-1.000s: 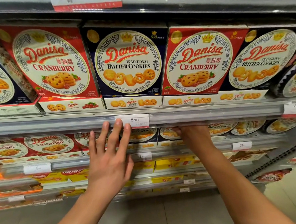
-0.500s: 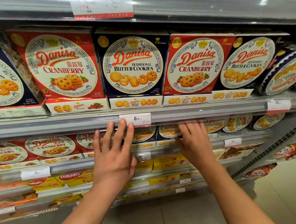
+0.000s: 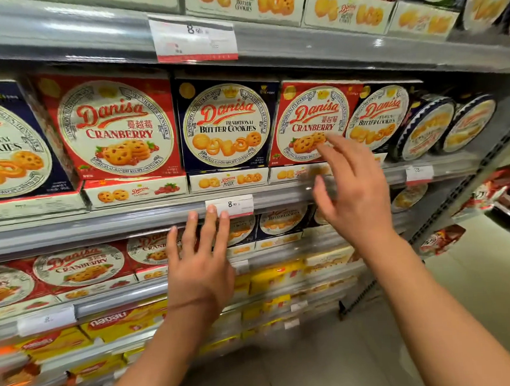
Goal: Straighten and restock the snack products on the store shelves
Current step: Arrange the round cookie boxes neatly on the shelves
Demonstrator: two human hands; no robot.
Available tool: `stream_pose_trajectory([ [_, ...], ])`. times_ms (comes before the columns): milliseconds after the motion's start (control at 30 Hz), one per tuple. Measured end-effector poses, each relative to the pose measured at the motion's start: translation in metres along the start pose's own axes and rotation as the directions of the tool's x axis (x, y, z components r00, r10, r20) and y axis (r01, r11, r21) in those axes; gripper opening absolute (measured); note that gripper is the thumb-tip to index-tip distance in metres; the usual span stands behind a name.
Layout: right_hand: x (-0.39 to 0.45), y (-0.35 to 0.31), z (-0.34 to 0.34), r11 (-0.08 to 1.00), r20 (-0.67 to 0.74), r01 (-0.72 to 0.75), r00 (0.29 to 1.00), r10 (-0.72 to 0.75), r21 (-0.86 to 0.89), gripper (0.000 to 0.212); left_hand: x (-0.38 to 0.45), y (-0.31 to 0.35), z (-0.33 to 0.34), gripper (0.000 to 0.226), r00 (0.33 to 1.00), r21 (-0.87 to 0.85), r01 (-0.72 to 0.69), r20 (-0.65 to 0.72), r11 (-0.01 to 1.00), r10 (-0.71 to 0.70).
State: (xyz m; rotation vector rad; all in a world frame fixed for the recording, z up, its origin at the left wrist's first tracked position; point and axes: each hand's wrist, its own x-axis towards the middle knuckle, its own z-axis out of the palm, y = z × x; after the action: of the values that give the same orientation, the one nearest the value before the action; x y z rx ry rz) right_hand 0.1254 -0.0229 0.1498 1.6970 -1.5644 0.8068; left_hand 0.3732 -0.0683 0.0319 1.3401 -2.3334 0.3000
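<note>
**Red cranberry cookie box under an open right hand**

The red Danisa Cranberry box (image 3: 309,124) stands upright on the shelf just above and behind the right hand (image 3: 352,198). It is flat-faced glossy cardboard, with a big cream round medallion, red script lettering and a picture of chip-studded cookies. It leans a little toward its neighbour on the far side of the hand, a navy Butter Cookies box (image 3: 377,116). The right hand is open, fingers spread and blurred, their tips over the box's lower right corner; whether they touch the card cannot be told.

Between the hands stands a navy Traditional Butter Cookies box (image 3: 225,124) (same medallion, ring-shaped biscuits). Above and beyond the left hand is a larger red Cranberry box (image 3: 112,127). Each upright box rests on a flat cream box lying on its side.

The left hand (image 3: 198,265) is open too, fingers straight and pointing up, tips at the grey plastic shelf rail (image 3: 100,226) and the lower edge of a white price tag (image 3: 230,205).

Past the right hand, round blue-rimmed tins (image 3: 423,130) stand on edge. Below the left hand lie more red round-label boxes (image 3: 79,266), then yellow packets (image 3: 121,323).
</note>
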Motion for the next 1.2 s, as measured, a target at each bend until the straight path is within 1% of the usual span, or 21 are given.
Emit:
stream_pose_trajectory([
  [133,0.032,0.0,-0.014,0.99,0.044,-0.032,0.998,0.038,-0.138,0.054,-0.003,-0.003,-0.005,0.09,1.0,-0.023,-0.002,0.02,1.0,0.003],
  [300,0.051,-0.001,-0.02,0.968,0.168,-0.04,0.982,0.084,-0.249,0.068,-0.008,-0.005,-0.005,0.083,0.999,-0.068,-0.029,-0.035,0.997,0.027],
  [367,0.058,-0.001,-0.02,0.963,0.205,-0.037,0.974,0.094,-0.266,0.073,-0.008,-0.006,-0.007,0.082,0.999,-0.071,-0.033,-0.023,0.997,0.032],
  [467,0.066,-0.001,-0.02,0.964,0.244,-0.036,0.964,0.103,-0.264,0.074,-0.006,-0.007,-0.012,0.084,0.999,-0.08,-0.001,0.046,0.997,0.005],
  [533,0.065,-0.001,-0.021,0.966,0.263,-0.026,0.96,0.096,-0.257,0.074,-0.006,-0.006,-0.013,0.087,0.997,-0.053,-0.005,0.072,0.999,0.009],
  [633,0.066,-0.001,-0.016,0.97,0.251,-0.017,0.965,0.08,-0.241,0.071,-0.007,-0.01,-0.011,0.092,0.995,-0.019,-0.004,0.102,1.0,0.006],
  [700,0.067,0.012,-0.029,0.981,0.196,-0.03,0.978,0.068,-0.191,0.069,-0.006,0.002,-0.015,0.096,0.998,0.033,0.007,0.067,0.999,-0.009],
  [767,0.072,0.013,-0.023,0.984,0.202,-0.021,0.978,0.058,-0.179,0.07,-0.006,-0.002,-0.011,0.097,0.992,0.029,0.022,0.12,0.999,-0.025],
  [833,0.077,0.021,-0.026,0.988,0.219,-0.015,0.974,0.049,-0.155,0.071,-0.007,0.003,-0.012,0.097,0.994,0.049,0.051,0.097,0.997,-0.056],
  [967,0.079,0.037,-0.026,0.993,0.241,0.04,0.97,-0.013,-0.108,0.071,-0.002,0.013,-0.015,0.099,0.991,0.086,0.089,0.09,0.992,-0.097],
  [1033,0.074,0.044,-0.027,0.996,0.209,0.058,0.977,-0.043,-0.067,0.068,-0.002,0.017,-0.016,0.099,0.987,0.108,0.11,0.102,0.988,-0.121],
  [1200,0.065,0.056,-0.038,0.994,0.081,0.106,0.991,-0.106,0.01,0.054,-0.006,0.018,-0.017,0.1,0.985,0.102,0.122,0.114,0.987,-0.133],
])
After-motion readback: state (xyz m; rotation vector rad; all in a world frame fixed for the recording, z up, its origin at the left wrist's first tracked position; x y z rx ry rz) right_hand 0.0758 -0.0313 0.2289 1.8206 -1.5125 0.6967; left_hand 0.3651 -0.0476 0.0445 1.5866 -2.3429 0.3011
